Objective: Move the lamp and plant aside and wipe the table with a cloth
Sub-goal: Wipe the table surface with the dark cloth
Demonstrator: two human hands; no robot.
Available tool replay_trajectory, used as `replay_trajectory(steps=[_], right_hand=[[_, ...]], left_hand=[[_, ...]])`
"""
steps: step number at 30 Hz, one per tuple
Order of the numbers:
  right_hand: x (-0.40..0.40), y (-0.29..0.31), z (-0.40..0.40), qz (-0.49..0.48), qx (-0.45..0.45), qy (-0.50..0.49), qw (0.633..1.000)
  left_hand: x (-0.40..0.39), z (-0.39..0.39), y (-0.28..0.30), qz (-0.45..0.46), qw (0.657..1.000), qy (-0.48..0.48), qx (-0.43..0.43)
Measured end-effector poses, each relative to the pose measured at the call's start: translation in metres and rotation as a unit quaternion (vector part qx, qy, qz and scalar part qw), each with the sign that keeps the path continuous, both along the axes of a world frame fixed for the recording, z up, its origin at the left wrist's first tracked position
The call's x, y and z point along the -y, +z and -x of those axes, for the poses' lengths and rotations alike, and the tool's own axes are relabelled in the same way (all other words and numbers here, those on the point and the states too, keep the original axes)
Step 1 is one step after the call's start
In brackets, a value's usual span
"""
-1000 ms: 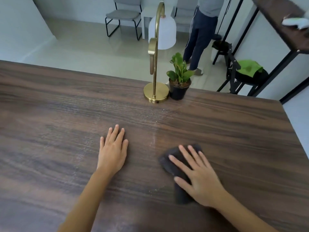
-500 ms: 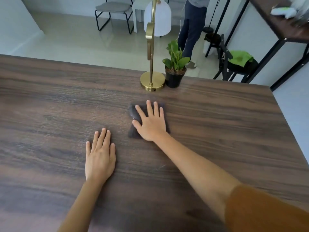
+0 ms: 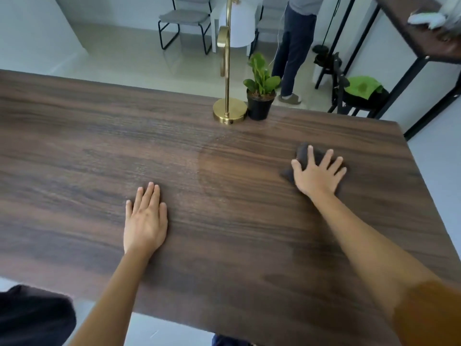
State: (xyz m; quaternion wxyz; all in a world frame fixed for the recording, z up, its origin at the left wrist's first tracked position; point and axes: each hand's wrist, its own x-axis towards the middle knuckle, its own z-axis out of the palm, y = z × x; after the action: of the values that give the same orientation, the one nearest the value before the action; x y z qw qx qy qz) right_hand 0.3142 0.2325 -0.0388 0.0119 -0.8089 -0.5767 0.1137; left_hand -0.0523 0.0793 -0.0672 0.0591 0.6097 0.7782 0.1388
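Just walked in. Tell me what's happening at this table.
A person is wiping the wooden table. The right hand presses flat on a dark cloth toward the table's right side, while the left hand rests flat on the bare wood. The lamp and potted plant stand side by side at the far edge.

On the counter, the lamp stands at the far edge, the plant just right of it, the cloth nearer, rightward.

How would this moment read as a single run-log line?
step: wiping | right hand: flat on dark cloth, table right side | left hand: flat, empty | lamp, plant: far edge
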Motion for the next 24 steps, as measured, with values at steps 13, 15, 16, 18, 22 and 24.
replay_trajectory(steps=[13,15,16,18,22,24], right_hand=[[0.254,-0.032,-0.054,-0.082,-0.007,0.314,0.946],[0.229,-0.028,-0.092,-0.046,0.031,0.197,0.979],[0.209,-0.024,-0.096,-0.038,0.044,0.138,0.989],[0.164,-0.015,-0.074,-0.012,0.028,0.020,0.999],[0.128,-0.008,0.043,-0.001,-0.012,0.086,0.996],[0.162,-0.016,0.109,-0.035,-0.021,0.223,0.974]], left_hand=[[0.023,-0.008,-0.008,0.033,0.999,0.009,-0.008],[0.020,-0.028,-0.007,0.041,0.999,-0.012,-0.006],[0.021,-0.038,-0.006,0.046,0.999,-0.022,-0.003],[0.028,-0.051,-0.004,0.049,0.998,-0.045,-0.002],[0.056,-0.049,0.003,0.035,0.996,-0.081,-0.009],[0.075,-0.037,0.005,0.034,0.997,-0.073,-0.012]])
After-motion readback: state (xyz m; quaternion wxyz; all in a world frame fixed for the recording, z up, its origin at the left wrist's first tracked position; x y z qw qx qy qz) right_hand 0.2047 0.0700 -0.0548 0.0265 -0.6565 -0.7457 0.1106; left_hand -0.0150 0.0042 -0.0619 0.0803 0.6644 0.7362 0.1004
